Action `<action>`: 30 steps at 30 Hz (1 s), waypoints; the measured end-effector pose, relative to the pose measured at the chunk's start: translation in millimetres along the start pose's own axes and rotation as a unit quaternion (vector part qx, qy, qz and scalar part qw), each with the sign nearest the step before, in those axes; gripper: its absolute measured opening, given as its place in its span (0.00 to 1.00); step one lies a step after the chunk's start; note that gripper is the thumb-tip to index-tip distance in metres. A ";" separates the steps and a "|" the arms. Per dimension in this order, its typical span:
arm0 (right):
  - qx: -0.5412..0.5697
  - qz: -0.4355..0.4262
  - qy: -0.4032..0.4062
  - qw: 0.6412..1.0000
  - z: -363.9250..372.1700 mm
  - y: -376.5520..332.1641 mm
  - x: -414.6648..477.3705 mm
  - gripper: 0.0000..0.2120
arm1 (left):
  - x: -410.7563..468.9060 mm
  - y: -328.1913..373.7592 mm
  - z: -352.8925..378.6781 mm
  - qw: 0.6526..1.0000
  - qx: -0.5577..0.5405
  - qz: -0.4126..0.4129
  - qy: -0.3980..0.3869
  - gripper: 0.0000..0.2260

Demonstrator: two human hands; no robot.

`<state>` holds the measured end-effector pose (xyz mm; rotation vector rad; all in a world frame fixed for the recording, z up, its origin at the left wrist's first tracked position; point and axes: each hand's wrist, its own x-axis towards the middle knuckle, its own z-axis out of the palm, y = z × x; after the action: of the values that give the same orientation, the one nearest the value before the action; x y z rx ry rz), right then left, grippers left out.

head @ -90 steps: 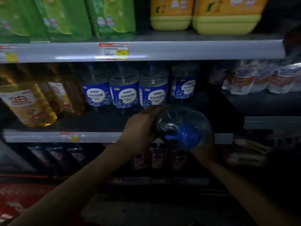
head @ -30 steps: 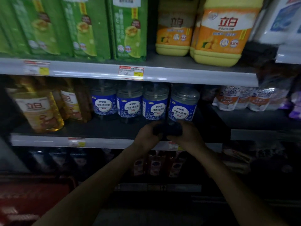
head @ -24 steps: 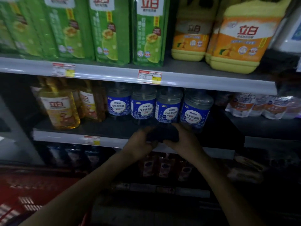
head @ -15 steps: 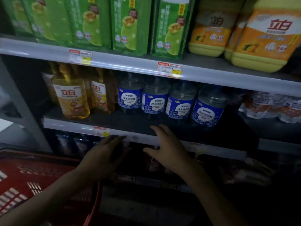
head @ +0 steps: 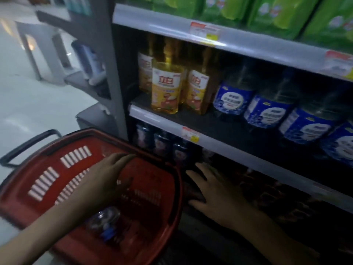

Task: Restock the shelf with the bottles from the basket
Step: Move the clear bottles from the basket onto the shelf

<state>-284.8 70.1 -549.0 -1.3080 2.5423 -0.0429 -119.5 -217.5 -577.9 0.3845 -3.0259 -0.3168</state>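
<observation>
A red plastic basket (head: 57, 180) stands on the floor at the lower left. A clear bottle with a blue cap (head: 104, 223) lies in its near part. My left hand (head: 107, 178) hovers over the inside of the basket with loosely bent fingers, holding nothing. My right hand (head: 214, 194) is spread flat to the right of the basket's rim, in front of the dark lower shelf, and holds nothing. Several clear bottles with blue labels (head: 269, 111) stand in a row on the middle shelf (head: 164, 121).
Yellow bottles (head: 166, 88) fill the left end of the middle shelf. Green packs (head: 277, 14) stand on the shelf above. Dark bottles (head: 162, 144) sit on the lower shelf behind the basket. A pale floor (head: 28, 104) and another grey rack (head: 86, 60) lie to the left.
Both hands let go of the bottle placed on the middle shelf and dropped down to the left. My view swung left and down, and the basket came into view under my left hand.
</observation>
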 end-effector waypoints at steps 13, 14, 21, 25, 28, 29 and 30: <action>0.064 -0.126 -0.083 0.986 59.8 -79.9 37.3 0.41 | -58.3 -71.4 9.9 0.989 0.104 -0.038 -0.100 0.33; 0.054 -0.135 -0.090 0.985 65.8 -89.0 48.5 0.41 | -62.0 -76.0 8.7 0.988 0.106 -0.040 -0.100 0.33; 0.090 -0.087 -0.198 0.972 128.7 -171.4 150.1 0.34 | -77.5 -114.3 18.0 0.983 0.114 -0.088 -0.113 0.37; 0.222 0.000 -0.196 0.955 175.4 -202.1 197.4 0.33 | -83.9 -134.0 31.3 0.980 0.082 -0.154 -0.101 0.38; 0.309 0.082 -0.186 0.929 203.4 -217.4 222.4 0.33 | -86.7 -140.9 36.5 0.979 0.078 -0.170 -0.086 0.36; 0.328 0.108 -0.177 0.922 213.5 -221.0 231.3 0.38 | -86.7 -140.2 37.5 0.978 0.084 -0.174 -0.084 0.36; 0.352 0.137 -0.168 0.910 223.5 -224.1 240.0 0.44 | -86.2 -139.2 38.3 0.976 0.086 -0.179 -0.086 0.36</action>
<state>-180.8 -231.7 -785.3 -0.6074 2.0759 -0.5674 -6.7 -319.9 -649.1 0.9702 -3.1484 -0.1112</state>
